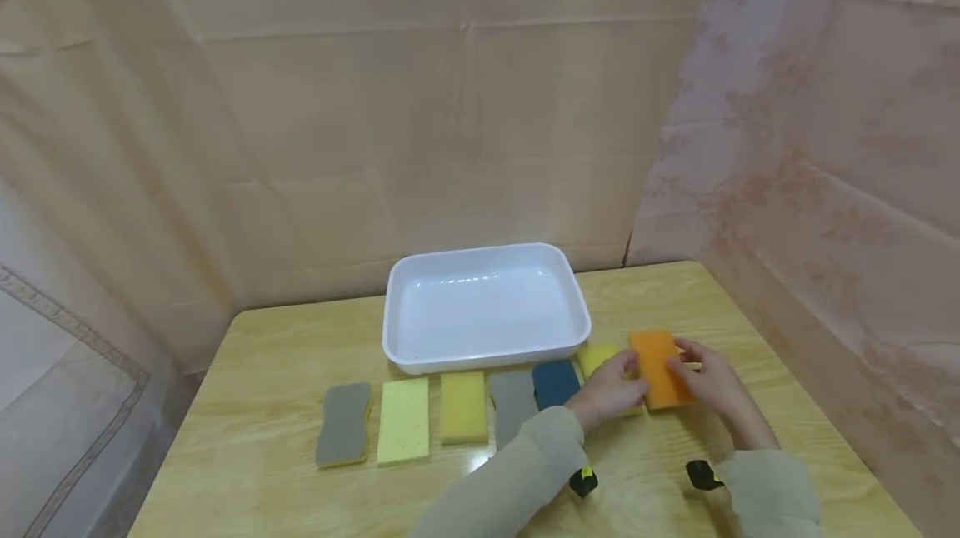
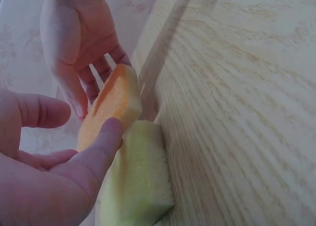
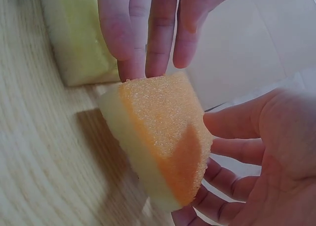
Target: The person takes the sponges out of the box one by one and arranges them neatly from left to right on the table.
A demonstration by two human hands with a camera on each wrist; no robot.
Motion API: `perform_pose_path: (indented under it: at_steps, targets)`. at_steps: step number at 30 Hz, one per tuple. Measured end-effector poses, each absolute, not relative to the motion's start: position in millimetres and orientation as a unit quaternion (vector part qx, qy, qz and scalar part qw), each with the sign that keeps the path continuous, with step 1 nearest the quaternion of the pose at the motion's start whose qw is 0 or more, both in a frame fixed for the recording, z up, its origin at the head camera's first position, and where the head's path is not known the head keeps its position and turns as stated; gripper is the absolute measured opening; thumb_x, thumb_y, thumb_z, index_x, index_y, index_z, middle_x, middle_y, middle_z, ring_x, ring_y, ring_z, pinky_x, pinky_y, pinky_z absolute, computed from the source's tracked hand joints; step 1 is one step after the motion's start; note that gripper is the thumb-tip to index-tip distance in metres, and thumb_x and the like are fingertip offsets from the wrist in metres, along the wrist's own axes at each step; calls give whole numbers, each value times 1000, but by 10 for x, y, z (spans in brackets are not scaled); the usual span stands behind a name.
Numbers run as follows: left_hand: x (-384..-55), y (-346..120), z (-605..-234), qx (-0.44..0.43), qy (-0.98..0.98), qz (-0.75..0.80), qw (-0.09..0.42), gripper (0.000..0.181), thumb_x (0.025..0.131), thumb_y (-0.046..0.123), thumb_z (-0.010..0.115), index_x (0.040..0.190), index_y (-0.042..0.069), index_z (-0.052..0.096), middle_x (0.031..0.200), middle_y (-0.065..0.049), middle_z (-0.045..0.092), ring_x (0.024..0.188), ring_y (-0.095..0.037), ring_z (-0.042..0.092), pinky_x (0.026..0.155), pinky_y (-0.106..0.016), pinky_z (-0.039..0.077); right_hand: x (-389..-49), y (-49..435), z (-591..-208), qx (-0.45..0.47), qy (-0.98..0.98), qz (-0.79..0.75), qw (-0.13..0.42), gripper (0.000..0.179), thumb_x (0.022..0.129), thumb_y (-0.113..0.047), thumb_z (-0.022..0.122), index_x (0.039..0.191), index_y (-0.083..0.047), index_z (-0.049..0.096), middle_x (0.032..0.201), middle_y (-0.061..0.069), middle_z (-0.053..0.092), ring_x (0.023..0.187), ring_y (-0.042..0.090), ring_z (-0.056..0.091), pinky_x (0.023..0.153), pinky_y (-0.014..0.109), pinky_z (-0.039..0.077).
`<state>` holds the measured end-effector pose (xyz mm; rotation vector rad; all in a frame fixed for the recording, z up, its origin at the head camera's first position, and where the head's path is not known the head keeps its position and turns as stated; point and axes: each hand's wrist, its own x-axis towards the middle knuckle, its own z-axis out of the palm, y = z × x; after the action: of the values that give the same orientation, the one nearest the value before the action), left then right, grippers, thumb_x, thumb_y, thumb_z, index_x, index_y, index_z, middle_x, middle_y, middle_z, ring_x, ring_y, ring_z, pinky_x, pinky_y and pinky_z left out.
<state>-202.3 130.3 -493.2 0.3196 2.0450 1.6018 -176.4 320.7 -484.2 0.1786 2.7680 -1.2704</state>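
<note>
An orange-and-cream sponge (image 1: 656, 370) stands tilted between both hands, with its shadow on the table in the right wrist view. My right hand (image 1: 712, 380) holds it by its right edge, thumb at the rim and fingers behind it (image 3: 281, 157). On the opposite side, my left hand (image 1: 607, 392) has its fingertips right at the sponge's edge, the fingers fairly straight (image 2: 54, 186). A yellow sponge (image 2: 138, 176) lies on the table under the left hand, partly hidden by it in the head view.
A white tray (image 1: 487, 355) stands at the back of the wooden table (image 1: 277, 355). In a row before it lie a grey sponge (image 1: 343, 424), a pale yellow one (image 1: 403, 421), a yellow one (image 1: 463, 407), another grey one (image 1: 512, 403) and a dark blue one (image 1: 556, 382).
</note>
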Motion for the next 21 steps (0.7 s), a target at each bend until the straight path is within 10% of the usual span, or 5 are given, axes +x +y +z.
perform_pose_path:
  at_steps: [8, 21]
  targets:
    - [-1998, 1262, -4956, 171, 786, 537, 256, 59, 95, 22, 64, 151, 11, 47, 147, 2, 54, 134, -9, 48, 113, -31, 38, -1765, 3243, -4931, 56, 910, -407, 55, 56, 108, -18, 50, 147, 18, 31, 129, 40, 51, 117, 52, 54, 87, 47, 54]
    - [-1945, 1242, -5036, 162, 799, 522, 250, 53, 98, 29, 66, 147, 16, 52, 141, 6, 58, 121, -6, 58, 105, -29, 46, -1762, 3226, -4971, 43, 913, -402, 58, 58, 107, -19, 51, 146, 19, 32, 129, 42, 51, 119, 54, 53, 88, 51, 54]
